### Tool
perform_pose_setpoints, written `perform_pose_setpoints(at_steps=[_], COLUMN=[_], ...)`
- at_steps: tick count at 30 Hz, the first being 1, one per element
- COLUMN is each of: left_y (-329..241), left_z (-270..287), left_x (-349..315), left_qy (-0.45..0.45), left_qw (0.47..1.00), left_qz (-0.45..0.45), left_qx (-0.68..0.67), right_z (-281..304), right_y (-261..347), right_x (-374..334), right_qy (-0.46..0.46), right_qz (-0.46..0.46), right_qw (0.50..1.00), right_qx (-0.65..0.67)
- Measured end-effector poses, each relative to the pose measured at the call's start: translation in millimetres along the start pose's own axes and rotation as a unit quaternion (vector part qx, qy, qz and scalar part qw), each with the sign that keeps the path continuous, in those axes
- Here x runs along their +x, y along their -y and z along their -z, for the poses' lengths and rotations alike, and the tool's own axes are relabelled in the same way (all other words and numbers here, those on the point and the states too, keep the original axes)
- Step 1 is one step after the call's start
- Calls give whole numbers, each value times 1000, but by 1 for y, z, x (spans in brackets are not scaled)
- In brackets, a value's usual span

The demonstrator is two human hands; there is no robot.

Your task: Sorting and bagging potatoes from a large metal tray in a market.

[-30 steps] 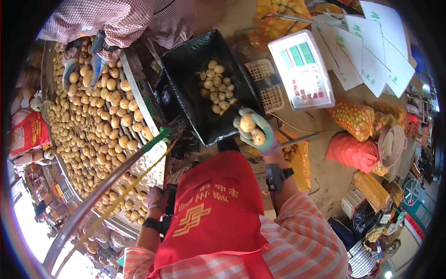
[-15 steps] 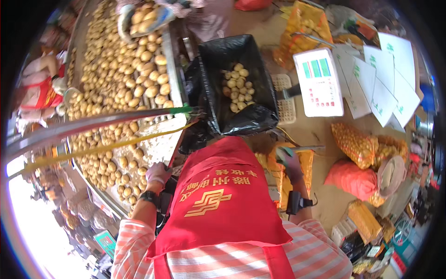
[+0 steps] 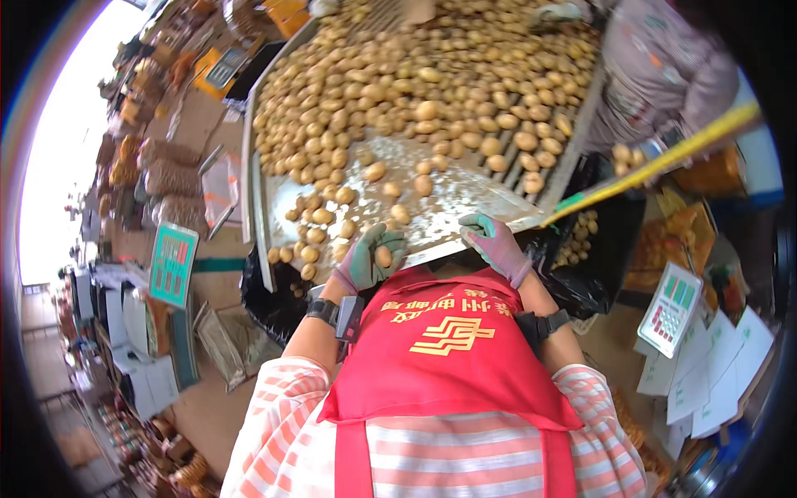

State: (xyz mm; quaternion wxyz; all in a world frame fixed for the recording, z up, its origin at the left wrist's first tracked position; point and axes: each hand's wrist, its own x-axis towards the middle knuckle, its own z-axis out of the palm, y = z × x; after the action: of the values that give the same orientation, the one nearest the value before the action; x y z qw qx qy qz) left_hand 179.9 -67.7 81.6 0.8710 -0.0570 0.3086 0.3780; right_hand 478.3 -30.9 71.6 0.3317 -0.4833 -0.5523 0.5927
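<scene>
My left hand [image 3: 362, 262], in a pink and green glove, is curled around a potato [image 3: 383, 256] at the near edge of a metal sorting table [image 3: 448, 196]. To its right, my right hand [image 3: 496, 246] wears a matching glove. Its fingers are loosely bent and apart over the table's near lip, with nothing visible in them. Many potatoes [image 3: 357, 108] cover the far part of the table, and a few loose ones lie just beyond my left hand.
A black-lined bin [image 3: 610, 257] with potatoes stands at right, under a yellow bar [image 3: 664, 162]. Another black bag [image 3: 266, 290] hangs at the left corner. A co-worker [image 3: 664, 66] stands at the far right. Scales with a green display [image 3: 173, 264] and a white panel [image 3: 671, 309] flank the table.
My view and body have turned left to face the sorting table. Both hands have come together over its near edge, and a potato is now in my left hand.
</scene>
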Motion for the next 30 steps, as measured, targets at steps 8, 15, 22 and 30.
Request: perform_pose_setpoints(at_steps=[8,15,22,30], left_y=[-17,-20,11,-18], left_z=[17,39,92,126], left_x=[-76,-100,-90,-85], left_qy=[108,126,-102,-120], left_qw=[977,966,874,908], left_qz=[-128,-225,-409,-401], left_qx=[-133,-29,242,1], right_z=[-61,-44,-44,-39], right_y=[7,-5,3,23], right_x=[40,55,61,63], right_qy=[-96,-52,-7,46], right_qz=[-200,-289,-330,-362], right_qw=[975,956,944,927], right_qx=[-3,24,22,80])
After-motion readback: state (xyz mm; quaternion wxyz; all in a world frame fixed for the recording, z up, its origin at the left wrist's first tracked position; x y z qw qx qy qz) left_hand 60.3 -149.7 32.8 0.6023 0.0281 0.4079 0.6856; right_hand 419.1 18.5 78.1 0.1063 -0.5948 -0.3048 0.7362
